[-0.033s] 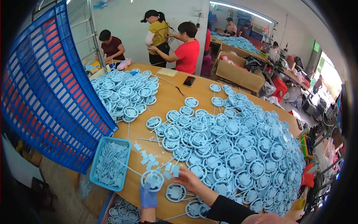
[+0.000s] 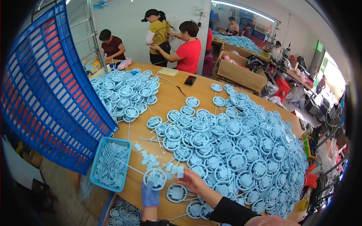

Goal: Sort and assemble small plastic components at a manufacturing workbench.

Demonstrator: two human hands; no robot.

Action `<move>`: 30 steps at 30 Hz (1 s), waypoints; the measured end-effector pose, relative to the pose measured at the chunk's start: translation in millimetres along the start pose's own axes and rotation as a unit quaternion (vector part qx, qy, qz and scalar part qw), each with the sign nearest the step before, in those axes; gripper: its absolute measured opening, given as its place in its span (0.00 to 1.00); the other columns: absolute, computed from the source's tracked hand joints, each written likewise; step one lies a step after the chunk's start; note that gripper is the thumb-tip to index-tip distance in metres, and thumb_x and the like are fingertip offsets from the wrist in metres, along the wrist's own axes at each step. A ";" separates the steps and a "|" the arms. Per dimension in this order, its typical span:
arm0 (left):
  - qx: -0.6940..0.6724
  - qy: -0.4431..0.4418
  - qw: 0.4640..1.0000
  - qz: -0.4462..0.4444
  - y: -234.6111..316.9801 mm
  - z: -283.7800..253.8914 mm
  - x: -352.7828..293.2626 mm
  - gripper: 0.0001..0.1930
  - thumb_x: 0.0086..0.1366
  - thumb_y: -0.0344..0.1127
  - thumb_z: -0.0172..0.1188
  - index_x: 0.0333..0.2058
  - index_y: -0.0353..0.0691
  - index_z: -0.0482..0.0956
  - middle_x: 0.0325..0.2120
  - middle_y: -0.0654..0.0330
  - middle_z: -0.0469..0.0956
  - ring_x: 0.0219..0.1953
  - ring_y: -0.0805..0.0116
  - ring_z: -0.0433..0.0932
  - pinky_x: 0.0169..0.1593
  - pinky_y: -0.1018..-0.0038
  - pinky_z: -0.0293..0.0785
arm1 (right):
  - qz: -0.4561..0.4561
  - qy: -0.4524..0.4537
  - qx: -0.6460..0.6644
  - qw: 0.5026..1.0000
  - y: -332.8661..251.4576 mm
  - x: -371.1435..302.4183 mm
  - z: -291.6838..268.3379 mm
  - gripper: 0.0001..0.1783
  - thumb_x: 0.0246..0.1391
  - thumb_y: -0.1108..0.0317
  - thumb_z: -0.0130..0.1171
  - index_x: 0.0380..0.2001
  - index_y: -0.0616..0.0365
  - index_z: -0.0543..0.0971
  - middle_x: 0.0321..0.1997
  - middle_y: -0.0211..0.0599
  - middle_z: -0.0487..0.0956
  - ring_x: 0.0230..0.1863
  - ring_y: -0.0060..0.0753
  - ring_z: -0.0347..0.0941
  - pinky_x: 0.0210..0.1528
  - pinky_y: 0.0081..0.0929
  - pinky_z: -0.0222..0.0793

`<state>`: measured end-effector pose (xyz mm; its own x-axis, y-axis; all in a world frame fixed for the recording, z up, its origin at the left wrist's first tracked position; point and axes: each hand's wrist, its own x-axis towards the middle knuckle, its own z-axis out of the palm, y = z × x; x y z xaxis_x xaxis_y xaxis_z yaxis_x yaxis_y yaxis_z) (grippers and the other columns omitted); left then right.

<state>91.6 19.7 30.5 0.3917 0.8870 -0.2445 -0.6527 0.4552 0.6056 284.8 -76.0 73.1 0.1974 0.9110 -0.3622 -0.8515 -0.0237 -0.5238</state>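
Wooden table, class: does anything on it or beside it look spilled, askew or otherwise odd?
Several small flat blue pieces lie loose on the table, outside the basket heaped with similar ones, so they look spilled, though perhaps set out. The large blue crate at left leans steeply.

Black sleeves (image 2: 233, 211), left hand (image 2: 149, 195) purple-gloved

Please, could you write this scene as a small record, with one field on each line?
Left hand: gloved, holds a ring part
Right hand: bare, holds a flat piece
Basket: light blue, contains many flat pieces
Table: brown; large pile of ring parts at right, smaller pile at upper left
Phone: on the table, far side
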 end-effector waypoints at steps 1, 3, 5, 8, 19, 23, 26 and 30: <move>0.033 -0.017 0.999 0.019 -4.3 17.6 5.1 0.26 0.56 0.29 0.59 0.53 0.32 0.65 0.46 0.49 0.74 0.46 0.56 0.77 0.47 0.62 0.78 | -0.001 0.004 0.000 1.000 -3.3 -3.2 -6.1 0.20 0.62 0.65 0.51 0.55 0.61 0.68 0.44 0.42 0.77 0.42 0.38 0.78 0.42 0.33 0.76; 0.033 -0.011 0.999 -0.015 -16.8 44.6 6.6 0.24 0.56 0.26 0.57 0.53 0.34 0.66 0.45 0.50 0.74 0.45 0.57 0.77 0.47 0.63 0.78 | -0.021 0.101 -0.096 0.990 -13.1 -8.8 -17.5 0.19 0.61 0.67 0.52 0.54 0.62 0.68 0.45 0.42 0.77 0.45 0.39 0.77 0.46 0.35 0.75; 0.099 -0.008 0.995 -0.016 -33.2 71.1 4.5 0.24 0.55 0.23 0.54 0.53 0.36 0.65 0.44 0.52 0.74 0.45 0.58 0.77 0.48 0.64 0.77 | -0.024 0.127 -0.101 0.986 -31.1 -11.0 -8.6 0.13 0.62 0.67 0.51 0.46 0.62 0.72 0.42 0.36 0.78 0.44 0.34 0.75 0.48 0.34 0.74; 0.204 -0.011 0.979 0.011 -66.9 72.2 11.7 0.24 0.54 0.21 0.56 0.51 0.37 0.64 0.42 0.57 0.72 0.41 0.68 0.76 0.43 0.73 0.76 | -0.077 0.164 -0.144 0.973 -32.6 -15.7 -17.3 0.10 0.59 0.67 0.56 0.42 0.59 0.76 0.36 0.28 0.78 0.34 0.23 0.73 0.42 0.24 0.71; 0.266 -0.050 0.961 0.051 -109.4 81.0 -11.5 0.34 0.50 0.24 0.67 0.54 0.35 0.60 0.47 0.57 0.70 0.47 0.70 0.71 0.49 0.73 0.72 | -0.157 0.228 -0.418 0.865 -6.3 -11.4 -57.2 0.09 0.54 0.64 0.63 0.30 0.59 0.78 0.24 0.25 0.75 0.27 0.18 0.69 0.31 0.18 0.66; 0.331 -0.026 0.943 -0.020 -88.4 104.0 -6.6 0.34 0.52 0.24 0.65 0.56 0.36 0.59 0.49 0.55 0.69 0.48 0.68 0.72 0.48 0.73 0.73 | -0.264 0.223 -0.472 0.811 -16.1 -6.3 -54.4 0.16 0.45 0.62 0.69 0.28 0.60 0.75 0.24 0.32 0.72 0.29 0.26 0.67 0.32 0.25 0.66; 0.291 -0.095 0.951 -0.039 -85.4 114.2 0.4 0.31 0.54 0.24 0.64 0.55 0.35 0.60 0.47 0.55 0.70 0.46 0.69 0.73 0.46 0.74 0.75 | -0.170 0.200 -0.346 0.901 -46.5 -12.5 -63.6 0.33 0.47 0.63 0.69 0.53 0.61 0.67 0.40 0.35 0.77 0.41 0.23 0.72 0.42 0.22 0.70; 0.315 -0.117 0.940 -0.063 -79.4 112.8 1.9 0.33 0.52 0.26 0.67 0.55 0.34 0.60 0.48 0.54 0.70 0.47 0.68 0.73 0.46 0.74 0.75 | -0.065 0.125 -0.272 0.952 -63.8 -28.9 -45.1 0.26 0.53 0.66 0.63 0.54 0.61 0.68 0.43 0.31 0.78 0.41 0.21 0.72 0.42 0.21 0.68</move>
<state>217.3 -23.5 67.4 0.6197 0.7544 -0.2165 -0.1070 0.3545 0.9289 355.4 -119.5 82.2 0.4514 0.7964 -0.4026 -0.4481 -0.1878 -0.8740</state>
